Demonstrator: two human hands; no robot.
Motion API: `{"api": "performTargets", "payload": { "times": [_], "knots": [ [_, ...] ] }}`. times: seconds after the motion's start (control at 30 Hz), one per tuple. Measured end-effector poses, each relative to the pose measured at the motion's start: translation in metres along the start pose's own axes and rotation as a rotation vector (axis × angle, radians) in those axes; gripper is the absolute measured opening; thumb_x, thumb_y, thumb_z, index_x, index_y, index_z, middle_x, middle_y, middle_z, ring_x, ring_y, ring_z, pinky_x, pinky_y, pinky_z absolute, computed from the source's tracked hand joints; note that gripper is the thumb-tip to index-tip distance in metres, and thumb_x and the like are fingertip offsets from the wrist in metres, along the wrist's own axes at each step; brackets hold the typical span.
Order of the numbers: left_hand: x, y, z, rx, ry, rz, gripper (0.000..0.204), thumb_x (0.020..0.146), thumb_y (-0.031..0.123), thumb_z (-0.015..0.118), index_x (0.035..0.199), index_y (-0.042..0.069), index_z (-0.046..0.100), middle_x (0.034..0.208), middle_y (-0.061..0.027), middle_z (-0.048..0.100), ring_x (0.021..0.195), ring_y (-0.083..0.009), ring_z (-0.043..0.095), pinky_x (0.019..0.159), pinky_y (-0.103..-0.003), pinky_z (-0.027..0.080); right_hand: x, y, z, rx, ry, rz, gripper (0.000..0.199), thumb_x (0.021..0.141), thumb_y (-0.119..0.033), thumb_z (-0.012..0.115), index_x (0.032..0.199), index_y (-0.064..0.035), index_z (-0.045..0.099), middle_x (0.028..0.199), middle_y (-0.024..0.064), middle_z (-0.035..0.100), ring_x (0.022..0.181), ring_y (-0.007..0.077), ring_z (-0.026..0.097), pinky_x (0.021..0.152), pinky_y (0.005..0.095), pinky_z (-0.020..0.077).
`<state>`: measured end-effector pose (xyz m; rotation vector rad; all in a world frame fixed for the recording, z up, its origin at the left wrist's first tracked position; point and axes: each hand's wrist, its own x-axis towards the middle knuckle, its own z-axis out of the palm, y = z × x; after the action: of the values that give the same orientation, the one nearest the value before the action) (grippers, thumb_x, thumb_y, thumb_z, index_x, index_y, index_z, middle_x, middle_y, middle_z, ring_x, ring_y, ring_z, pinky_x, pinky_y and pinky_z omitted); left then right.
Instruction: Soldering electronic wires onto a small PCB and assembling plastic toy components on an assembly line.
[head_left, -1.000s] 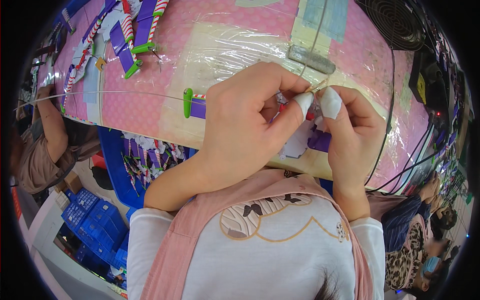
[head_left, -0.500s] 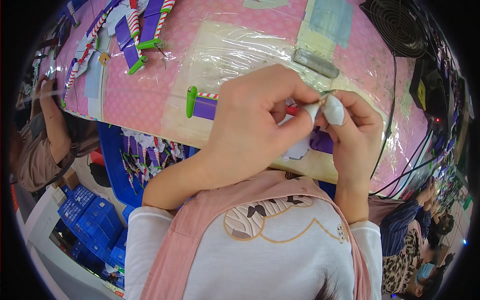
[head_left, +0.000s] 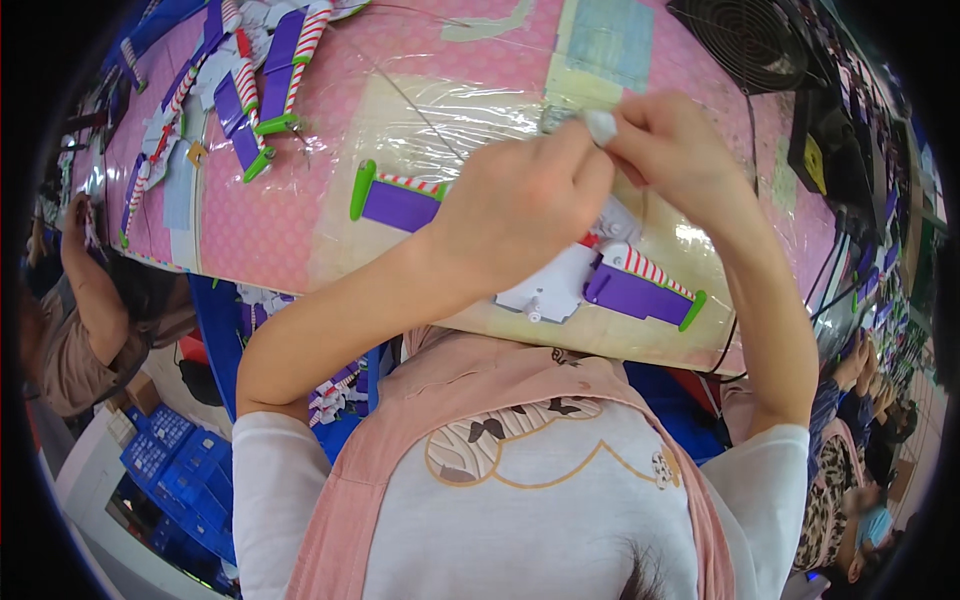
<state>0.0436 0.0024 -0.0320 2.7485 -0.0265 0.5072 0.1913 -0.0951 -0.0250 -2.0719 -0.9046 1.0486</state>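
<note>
Winged toy piece [head_left: 550,287], with its white middle and purple wings, lay on the table [head_left: 270,230] under and just on the near side of the two hands, close to the person's apron [head_left: 480,365]. Its long axis ran aslant, from a green-tipped wing at the upper left to another at the lower right, with red-and-white stripes along each far edge. Of the two, the left hand [head_left: 520,200] was nearer: it hung across the piece in this view and hid the inner part of the left wing, though whether it touched could not be told. Beyond the piece, up and to the right, was the right hand [head_left: 680,155], its forearm passing clear of the right wing tip.

Both hands had curled fingers and met at the tips beside a white fingertip cover [head_left: 600,127] (blur hid whose finger wore it). Whether either gripped anything small, I could not tell. A thin line [head_left: 410,105] slanted over the table toward the left hand, and more striped wings [head_left: 285,65] lay at the far left.
</note>
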Motion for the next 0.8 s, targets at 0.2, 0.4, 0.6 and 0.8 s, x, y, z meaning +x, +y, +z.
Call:
{"api": "performTargets", "payload": {
  "times": [0.2,0.4,0.6,0.8],
  "knots": [
    [0.013,0.004,-0.002,0.015,-0.205,-0.162,0.026,0.072,0.015,0.064,0.094,0.003,0.060,0.080,-0.0086,0.054,0.059,-0.0219,0.057,0.052,-0.032,0.047,0.005,0.009,0.002,-0.492,0.348,-0.199,0.021,0.074,-0.019,0.064,0.068,0.0007,0.060,0.055,0.0114,0.052,0.056,0.0154,0.056,0.049,0.0323,0.0415],
    [0.015,-0.019,-0.048,-0.575,0.029,-0.532,0.012,0.073,0.005,0.062,0.083,0.001,0.058,0.075,-0.0091,0.055,0.056,-0.0185,0.052,0.052,-0.030,0.042,-0.052,0.115,-0.104,1.332,0.987,-0.117,0.041,0.086,-0.029,0.055,0.115,-0.0016,0.047,0.098,0.0162,0.059,0.061,0.0200,0.057,0.052,0.0269,0.0442],
    [-0.004,-0.006,-0.054,-0.294,0.060,-0.376,0.008,0.070,0.001,0.062,0.077,0.001,0.059,0.066,-0.0094,0.052,0.054,-0.0227,0.052,0.049,-0.032,0.040,-0.077,0.096,-0.103,0.753,1.324,-0.065,0.046,0.091,-0.039,0.039,0.121,-0.0044,0.042,0.105,0.0158,0.058,0.072,0.0172,0.057,0.058,0.0243,0.0464],
    [-0.027,-0.005,-0.052,-0.269,0.096,-0.439,0.007,0.066,0.003,0.065,0.069,0.002,0.059,0.064,-0.0079,0.051,0.053,-0.0218,0.052,0.047,-0.031,0.040,-0.101,0.055,0.014,1.266,0.972,-0.066,0.026,0.089,-0.026,0.050,0.092,-0.0009,0.058,0.065,0.0074,0.056,0.049,0.0105,0.045,0.044,0.0210,0.0349]
  ]
}}
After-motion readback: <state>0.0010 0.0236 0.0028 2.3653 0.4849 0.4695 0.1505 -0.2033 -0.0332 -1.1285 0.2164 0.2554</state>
